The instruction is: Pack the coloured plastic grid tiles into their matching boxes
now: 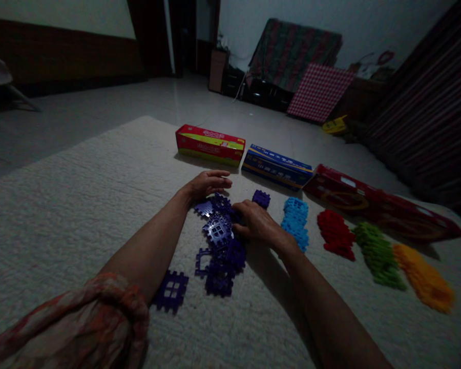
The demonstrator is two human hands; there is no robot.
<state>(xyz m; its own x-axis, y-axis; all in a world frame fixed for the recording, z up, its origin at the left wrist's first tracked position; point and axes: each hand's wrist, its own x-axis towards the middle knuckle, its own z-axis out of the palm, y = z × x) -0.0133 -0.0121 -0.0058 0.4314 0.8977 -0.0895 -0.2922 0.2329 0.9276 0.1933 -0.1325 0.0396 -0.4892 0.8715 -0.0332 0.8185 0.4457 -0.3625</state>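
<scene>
A loose pile of purple plastic interlocking building pieces [217, 231], some with window-like cutouts, lies on the pale mat. My left hand [208, 184] is at the pile's far left edge, fingers stretched out and holding nothing. Against the right side of the pile rests my right hand [258, 221], its fingers bent and its thumb apart, touching the purple pieces. One single purple window piece [171, 291] lies apart, beside my left forearm. Just beyond my right hand sits a small purple stack [261, 198].
To the right, heaps of blue pieces [295, 223], red pieces [335, 233], green pieces [380, 254] and orange pieces [423, 277] form a row. Behind stand a red-yellow box [210, 145], a blue box [277, 166] and a long dark red box [376, 202].
</scene>
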